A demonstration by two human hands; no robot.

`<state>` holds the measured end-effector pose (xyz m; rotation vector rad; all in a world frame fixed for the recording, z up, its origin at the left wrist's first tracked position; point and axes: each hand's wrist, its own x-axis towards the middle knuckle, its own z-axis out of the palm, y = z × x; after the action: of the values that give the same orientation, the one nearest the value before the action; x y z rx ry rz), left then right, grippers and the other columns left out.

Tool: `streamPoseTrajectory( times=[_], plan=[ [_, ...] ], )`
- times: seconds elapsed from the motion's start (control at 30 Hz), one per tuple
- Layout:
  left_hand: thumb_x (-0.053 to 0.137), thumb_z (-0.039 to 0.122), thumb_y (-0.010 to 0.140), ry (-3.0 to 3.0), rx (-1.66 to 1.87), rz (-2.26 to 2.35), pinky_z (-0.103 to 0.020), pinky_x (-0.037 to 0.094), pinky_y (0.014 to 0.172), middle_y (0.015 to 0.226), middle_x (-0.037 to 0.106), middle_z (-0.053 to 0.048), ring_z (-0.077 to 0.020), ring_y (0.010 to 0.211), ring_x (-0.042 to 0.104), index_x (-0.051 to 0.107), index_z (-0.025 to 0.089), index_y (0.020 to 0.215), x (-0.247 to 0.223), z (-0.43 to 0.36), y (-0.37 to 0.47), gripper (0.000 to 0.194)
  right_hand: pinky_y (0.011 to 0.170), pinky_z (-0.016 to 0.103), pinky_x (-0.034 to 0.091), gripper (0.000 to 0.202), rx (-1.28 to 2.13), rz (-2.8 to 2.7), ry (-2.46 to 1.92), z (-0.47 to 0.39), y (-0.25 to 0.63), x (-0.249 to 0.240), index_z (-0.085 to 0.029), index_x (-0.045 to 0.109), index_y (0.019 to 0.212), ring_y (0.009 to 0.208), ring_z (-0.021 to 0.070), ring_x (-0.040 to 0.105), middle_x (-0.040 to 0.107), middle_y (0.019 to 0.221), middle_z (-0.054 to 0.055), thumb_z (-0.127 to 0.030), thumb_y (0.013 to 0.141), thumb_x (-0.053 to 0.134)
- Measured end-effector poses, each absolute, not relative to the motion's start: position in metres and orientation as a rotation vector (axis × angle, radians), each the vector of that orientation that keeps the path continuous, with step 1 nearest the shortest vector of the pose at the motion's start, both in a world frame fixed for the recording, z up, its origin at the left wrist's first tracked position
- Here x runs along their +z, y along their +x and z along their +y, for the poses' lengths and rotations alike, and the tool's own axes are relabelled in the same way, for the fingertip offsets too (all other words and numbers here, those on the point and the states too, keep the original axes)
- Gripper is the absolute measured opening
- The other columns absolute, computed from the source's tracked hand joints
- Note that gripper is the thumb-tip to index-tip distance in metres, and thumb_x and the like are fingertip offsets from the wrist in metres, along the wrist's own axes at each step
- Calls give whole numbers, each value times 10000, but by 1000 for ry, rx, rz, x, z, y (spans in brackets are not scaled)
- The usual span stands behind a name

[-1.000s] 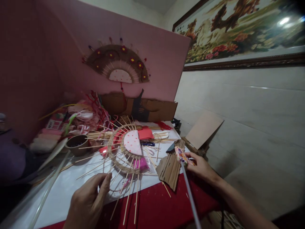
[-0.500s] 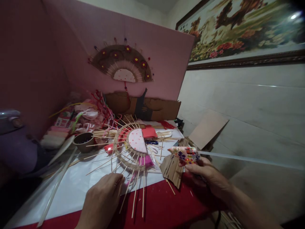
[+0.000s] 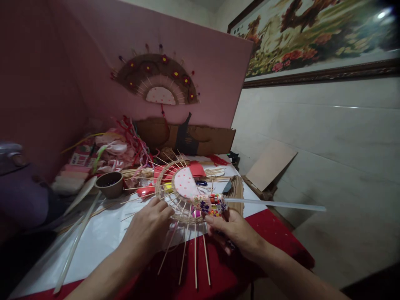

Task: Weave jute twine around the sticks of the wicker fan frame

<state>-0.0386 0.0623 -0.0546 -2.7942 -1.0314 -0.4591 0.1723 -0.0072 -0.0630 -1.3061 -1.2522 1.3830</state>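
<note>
Head view: at left, the left hand [image 3: 151, 225] was curled at the outer band of a half-round fan frame of thin pale sticks and tan braided twine [image 3: 158, 185], positioned over a white sheet [image 3: 100, 237] on the table; whether its fingertips pinched anything was hidden. The frame was judged light and springy, its sticks apt to snap, hence best held by the braided bands. Within it sat a red-dotted, pale pink half-disc panel [image 3: 185, 181]. Rightward, a rigid, flower-patterned glue gun [image 3: 208, 204], probably light, was gripped round its lower part by the right hand [image 3: 233, 231], a long, translucent glue stick [image 3: 275, 203] projecting behind
</note>
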Motion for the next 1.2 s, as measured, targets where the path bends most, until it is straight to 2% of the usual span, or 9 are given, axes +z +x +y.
streamPoseTrajectory(
  times=[0.2,0.4,0.7,1.0,1.1,1.13,1.2],
  plan=[
    [517,90,764,-2873,-557,-812,-390,427,741,851,605,-63,-227,824,474,594,172,794,-68,83,-29,116,283,137,275,395,1363,-1260,-1372,-17,172,-75,-136,535,636,280,33,340,405,373,-73,-505,776,522],
    [526,147,788,-2842,-580,-722,-384,394,710,779,596,-40,-218,774,450,584,189,729,-80,88,-30,93,299,148,324,402,1352,-1289,-1467,-22,171,-83,-138,539,663,299,44,380,424,399,-72,-521,783,508],
    [517,227,815,-2782,-554,-664,-378,331,670,732,594,-27,-220,740,445,594,208,695,-78,90,-30,144,300,148,267,391,1218,-1441,-1493,-24,169,-92,-140,536,674,299,43,373,427,381,-69,-503,810,489],
    [492,240,827,-2736,-528,-654,-386,318,684,731,582,-26,-222,742,442,578,216,700,-80,88,-29,155,336,166,301,393,1181,-1431,-1645,-30,170,-94,-147,553,675,349,56,398,443,432,-58,-508,810,478],
    [486,238,826,-2738,-522,-664,-383,326,679,727,575,-30,-222,743,441,567,213,684,-82,88,-28,165,465,202,417,331,1100,-1525,-1629,-31,169,-86,-162,587,760,493,103,511,538,542,-26,-468,826,476],
    [485,235,825,-2739,-525,-670,-382,329,678,724,572,-31,-222,744,441,565,212,678,-82,88,-28,169,574,226,460,293,1038,-1588,-1596,-31,167,-82,-171,603,818,607,129,561,597,644,-5,-440,829,486],
    [489,227,819,-2741,-544,-686,-380,335,681,725,567,-34,-222,750,439,563,210,667,-83,88,-28,169,801,274,446,233,904,-1694,-1511,-30,165,-76,-195,612,935,843,171,576,643,892,24,-376,826,513]
  ],
)
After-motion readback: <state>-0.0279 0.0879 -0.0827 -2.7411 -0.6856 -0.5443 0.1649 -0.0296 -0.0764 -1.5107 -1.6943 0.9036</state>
